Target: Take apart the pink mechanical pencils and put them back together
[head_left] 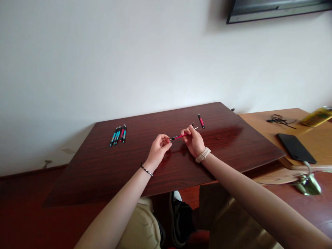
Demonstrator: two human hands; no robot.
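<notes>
Slim red-and-black pen, held above the dark reddish wooden tabletop: left hand pinching its black tip, right hand closed round its barrel.
</notes>
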